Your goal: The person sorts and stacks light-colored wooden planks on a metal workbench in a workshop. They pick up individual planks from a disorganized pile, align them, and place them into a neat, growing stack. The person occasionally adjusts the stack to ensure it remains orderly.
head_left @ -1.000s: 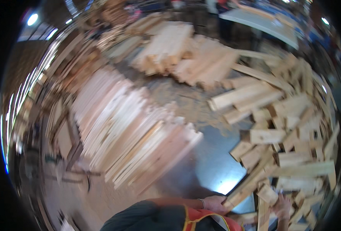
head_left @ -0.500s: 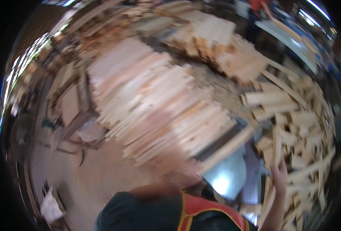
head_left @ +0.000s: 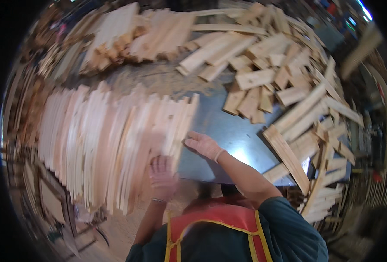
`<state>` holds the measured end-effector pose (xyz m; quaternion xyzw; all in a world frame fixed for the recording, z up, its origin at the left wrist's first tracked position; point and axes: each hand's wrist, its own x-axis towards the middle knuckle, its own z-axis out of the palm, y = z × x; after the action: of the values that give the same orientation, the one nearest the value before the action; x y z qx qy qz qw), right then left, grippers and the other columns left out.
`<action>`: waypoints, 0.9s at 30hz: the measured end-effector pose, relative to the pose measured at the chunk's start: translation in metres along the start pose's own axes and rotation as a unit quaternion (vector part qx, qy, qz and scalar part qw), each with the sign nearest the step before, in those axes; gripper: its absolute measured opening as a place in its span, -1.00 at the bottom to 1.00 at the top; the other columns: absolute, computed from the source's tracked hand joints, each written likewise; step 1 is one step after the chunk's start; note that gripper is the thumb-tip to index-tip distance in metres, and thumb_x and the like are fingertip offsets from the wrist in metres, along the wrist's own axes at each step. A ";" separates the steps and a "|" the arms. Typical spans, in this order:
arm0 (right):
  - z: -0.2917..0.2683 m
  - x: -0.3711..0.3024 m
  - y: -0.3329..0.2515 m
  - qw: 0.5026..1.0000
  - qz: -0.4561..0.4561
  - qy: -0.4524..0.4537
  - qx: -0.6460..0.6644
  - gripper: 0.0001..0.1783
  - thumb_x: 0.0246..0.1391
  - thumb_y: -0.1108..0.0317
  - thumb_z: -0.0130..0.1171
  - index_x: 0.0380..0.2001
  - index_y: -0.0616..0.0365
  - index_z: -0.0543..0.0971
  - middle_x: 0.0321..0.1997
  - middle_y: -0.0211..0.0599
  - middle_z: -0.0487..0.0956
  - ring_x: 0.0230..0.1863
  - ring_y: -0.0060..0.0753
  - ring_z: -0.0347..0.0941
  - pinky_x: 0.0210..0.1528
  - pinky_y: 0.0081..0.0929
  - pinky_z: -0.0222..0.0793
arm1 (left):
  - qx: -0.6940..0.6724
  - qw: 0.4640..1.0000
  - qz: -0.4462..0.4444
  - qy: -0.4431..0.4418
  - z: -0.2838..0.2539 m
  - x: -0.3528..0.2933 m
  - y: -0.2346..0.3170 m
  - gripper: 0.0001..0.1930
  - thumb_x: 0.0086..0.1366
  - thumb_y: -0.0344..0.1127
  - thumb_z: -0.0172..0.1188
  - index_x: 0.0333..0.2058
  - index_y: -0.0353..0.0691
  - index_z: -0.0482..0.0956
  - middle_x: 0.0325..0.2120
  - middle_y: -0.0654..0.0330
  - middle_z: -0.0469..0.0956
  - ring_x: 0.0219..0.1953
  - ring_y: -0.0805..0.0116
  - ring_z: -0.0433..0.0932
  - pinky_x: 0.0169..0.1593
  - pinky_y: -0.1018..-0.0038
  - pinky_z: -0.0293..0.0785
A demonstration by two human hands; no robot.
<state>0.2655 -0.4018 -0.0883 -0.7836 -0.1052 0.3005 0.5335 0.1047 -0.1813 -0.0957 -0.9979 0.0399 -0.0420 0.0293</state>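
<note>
Row of boards [head_left: 98, 139] under hand contact at its right end

The row lay across the left part of the grey worktop [head_left: 222, 124], boards side by side, ends uneven. The left hand [head_left: 162, 175], in a pinkish glove, rested near the close ends of the right-hand boards; its fingers lay narrowly together over the wood. The right hand [head_left: 205, 146], also gloved, met the outer side of the outermost board [head_left: 186, 126]. Whether either hand gripped a board could not be determined. Loose short wood pieces [head_left: 254, 79] were heaped to the right; a longer plank [head_left: 286, 158] lay aslant at the near right.
</note>
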 end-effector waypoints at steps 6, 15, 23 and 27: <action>-0.142 -0.198 0.080 0.868 -0.057 0.345 -0.353 -0.23 -0.11 0.13 0.47 0.18 0.16 0.47 0.14 0.02 0.54 0.24 0.15 0.43 0.33 0.01 0.33 | -0.101 0.994 0.039 -0.017 -0.015 0.076 0.057 -0.11 0.16 -0.03 0.42 0.42 -0.22 0.31 0.36 -0.03 0.31 0.43 -0.14 0.21 0.46 -0.06 0.14; -0.159 -0.293 0.208 0.811 0.087 0.343 -0.467 0.10 -0.16 -0.27 0.48 0.31 0.25 0.38 0.34 0.11 0.41 0.34 0.30 0.30 0.43 0.23 0.14 | -0.120 0.970 0.157 0.143 -0.051 0.365 0.201 0.05 0.11 0.05 0.52 0.46 -0.29 0.22 0.46 -0.06 0.22 0.48 -0.12 0.20 0.44 -0.02 0.22; -0.192 -0.278 0.204 0.845 0.137 0.355 -0.375 0.11 -0.10 -0.24 0.47 0.39 0.23 0.34 0.32 0.15 0.45 0.34 0.29 0.33 0.43 0.16 0.13 | -0.297 0.908 0.050 -0.291 -0.018 0.435 0.206 -0.17 0.15 0.23 0.37 0.30 -0.14 0.53 0.39 -0.01 0.36 0.45 -0.02 0.28 0.47 -0.09 0.13; -0.255 -0.259 0.225 0.799 0.218 0.412 -0.379 0.10 0.04 -0.11 0.42 0.49 0.26 0.21 0.39 0.14 0.43 0.33 0.29 0.36 0.42 0.11 0.21 | -0.086 0.983 0.127 -0.100 0.017 0.324 0.251 -0.24 0.21 0.07 0.39 0.35 -0.01 0.43 0.32 -0.04 0.36 0.34 0.01 0.38 0.36 0.00 0.33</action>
<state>0.1721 -0.8168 -0.1342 -0.9754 0.1926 -0.0066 0.1070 0.4082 -0.4568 -0.1016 -0.9826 0.1671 0.0654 -0.0478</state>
